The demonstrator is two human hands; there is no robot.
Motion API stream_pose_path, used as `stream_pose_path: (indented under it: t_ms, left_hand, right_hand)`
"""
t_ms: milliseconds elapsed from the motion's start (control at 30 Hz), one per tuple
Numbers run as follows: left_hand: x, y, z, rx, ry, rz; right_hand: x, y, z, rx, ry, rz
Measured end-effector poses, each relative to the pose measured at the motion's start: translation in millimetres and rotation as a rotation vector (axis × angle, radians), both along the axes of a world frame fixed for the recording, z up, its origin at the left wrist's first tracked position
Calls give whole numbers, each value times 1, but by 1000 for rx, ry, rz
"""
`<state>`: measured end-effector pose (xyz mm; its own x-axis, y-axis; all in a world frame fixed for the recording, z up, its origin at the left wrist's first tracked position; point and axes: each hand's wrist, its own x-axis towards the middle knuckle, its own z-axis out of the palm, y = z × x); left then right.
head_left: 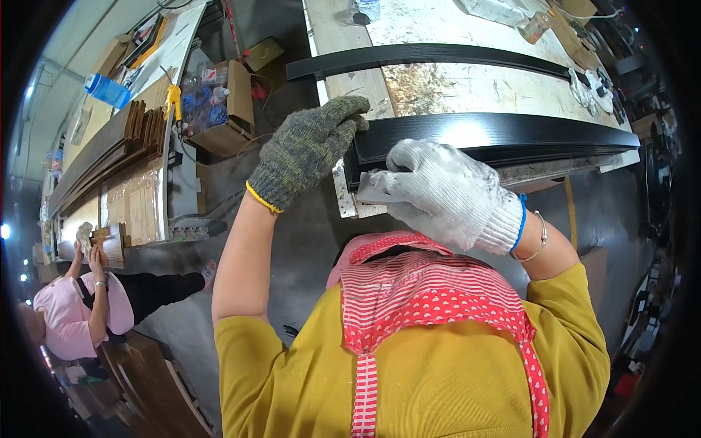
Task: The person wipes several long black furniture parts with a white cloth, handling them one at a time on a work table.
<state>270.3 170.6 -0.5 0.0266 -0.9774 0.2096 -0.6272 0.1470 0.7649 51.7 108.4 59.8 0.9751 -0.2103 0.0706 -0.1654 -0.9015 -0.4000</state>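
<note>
A long black board (526,130) with a glossy top and ridged front edge lies across the worktable in front of me. My left hand (307,146), in a dark grey-green knit glove, is closed over the board's left end, with the fingertips at its far corner. My right hand (449,193), in a white knit glove, is at the near edge close to that end. Its fingers pinch a small, flat, pale grey pad (376,191), possibly a sanding pad, beside the board's corner. The palm side of both hands is hidden.
A narrower black strip (438,55) lies farther back on the stained worktable (453,87). White rags (590,91) sit near its right end. At left, a cardboard box (237,109) holds plastic bottles. A co-worker (80,314) handles a brown board beside stacked brown panels (109,160).
</note>
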Motion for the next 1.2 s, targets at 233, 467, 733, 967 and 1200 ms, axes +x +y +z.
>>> stream_pose_path:
  t_ms: [233, 467, 733, 967, 1200]
  left_hand:
    - [1, 1, -1, 7, 96, -14]
    - [-17, 30, 7, -226, -21, 160]
    - [-55, 36, 3, -44, -576, 95]
    - [-55, 37, -2, -176, -444, 132]
    - [-61, 34, 18, -99, -621, 77]
  right_hand:
    - [3, 3, -13, -50, -4, -12]
    - [-8, -42, 3, -17, -438, -203]
    - [45, -49, -23, -29, -60, -278]
    - [13, -65, -26, -126, -49, -353]
    - [15, -60, -35, -132, -146, -316]
